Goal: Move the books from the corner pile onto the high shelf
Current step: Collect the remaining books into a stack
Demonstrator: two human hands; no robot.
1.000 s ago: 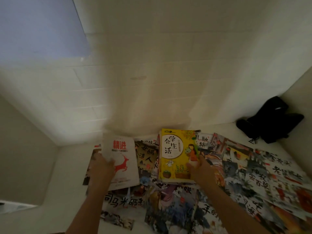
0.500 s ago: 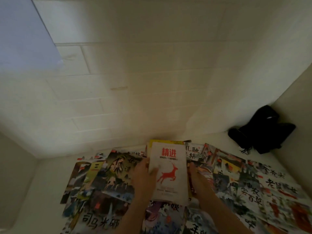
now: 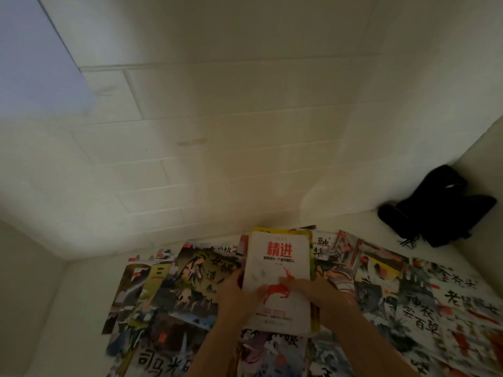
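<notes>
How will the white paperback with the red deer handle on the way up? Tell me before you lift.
The white paperback with the red deer looks thin, so it will probably flex. It lies on a yellow book, so it may slide off. The left hand and right hand rest on its lower cover.

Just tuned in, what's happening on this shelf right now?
A person has both hands on a white book with a red deer, which lies on top of a yellow book. The left hand holds its left edge and the right hand lies across the cover. This small stack sits on a spread of illustrated picture books covering the white shelf by the wall. A black bag sits in the right corner.
</notes>
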